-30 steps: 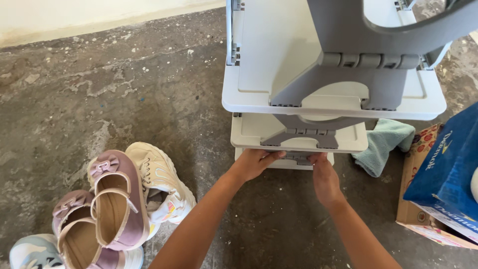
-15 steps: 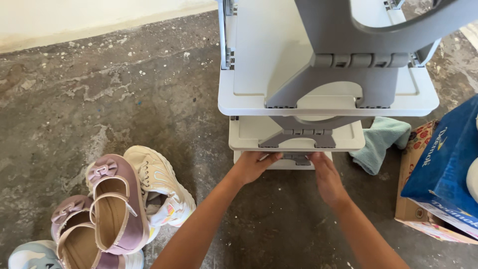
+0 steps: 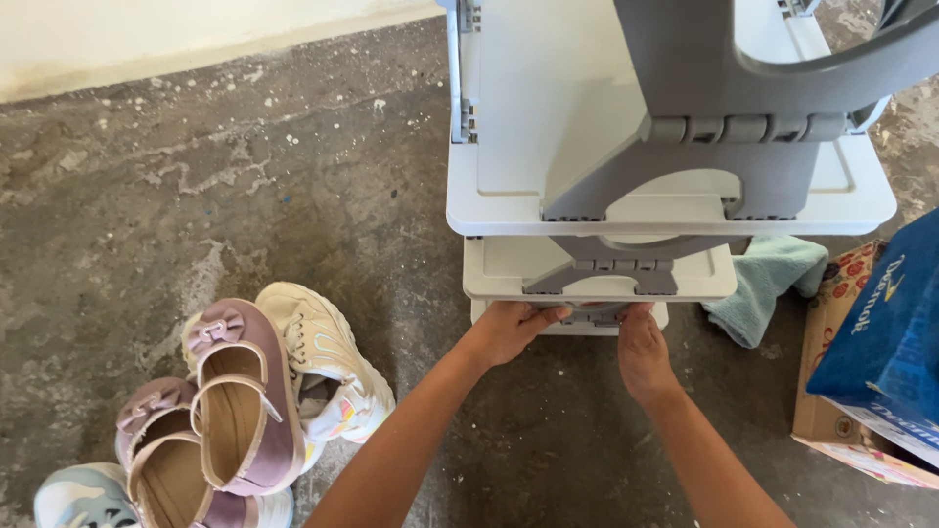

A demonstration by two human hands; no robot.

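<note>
Rack: a white plastic shelf rack [image 3: 548, 186] with grey folding braces [image 3: 704, 117] stands on the concrete floor [image 3: 245, 196], seen from above; three white tiers step down toward the person, the lowest nearest the hands.
Lowest tier: its front edge [image 3: 587, 315] lies just above the floor, between the two hands.
Left hand: the left hand [image 3: 509, 330] has its fingers curled up against the underside of the lower tiers' front edge, the grip clenched on that edge.
Right hand: the right hand [image 3: 641, 347] presses at the same edge beside a grey brace piece; its fingertips are hidden under the tier, so whether the grip is closed cannot be told.
Shoes: a pair of mauve strap shoes [image 3: 235, 401] with bows lies over a cream sneaker [image 3: 328, 357], left of the arms and well apart from the rack.
Cloth: a pale green cloth [image 3: 773, 284] lies on the floor just right of the rack.
Boxes: a blue box [image 3: 890, 332] rests on a patterned cardboard box [image 3: 841, 391] at the right edge.
</note>
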